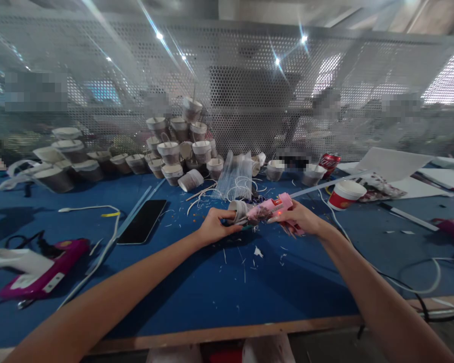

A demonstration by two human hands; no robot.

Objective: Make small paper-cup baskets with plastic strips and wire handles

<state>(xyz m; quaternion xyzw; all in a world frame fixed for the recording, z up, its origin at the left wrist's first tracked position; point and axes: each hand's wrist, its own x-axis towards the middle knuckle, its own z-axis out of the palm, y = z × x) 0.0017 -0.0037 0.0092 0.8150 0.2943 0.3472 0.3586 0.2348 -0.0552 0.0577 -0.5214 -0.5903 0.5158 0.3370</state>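
Observation:
My left hand (217,225) grips a small whitish-grey cup (237,207), tipped on its side above the blue table. In my right hand (297,219) is a pink glue gun (273,205) with a small red light lit. A long clear glue stick (327,184) sticks out of its back end. The gun's nozzle points left and is right at the cup; whether it touches cannot be made out. Scraps of white string and paper (258,251) lie on the table below my hands.
Stacked grey-white cups (170,151) stand at the back, beside a bundle of clear glue sticks (234,174). A black phone (143,222) and a magenta power strip (47,269) lie left. To the right are a red-and-white paper cup (346,195), a Coca-Cola can (328,164) and loose cables.

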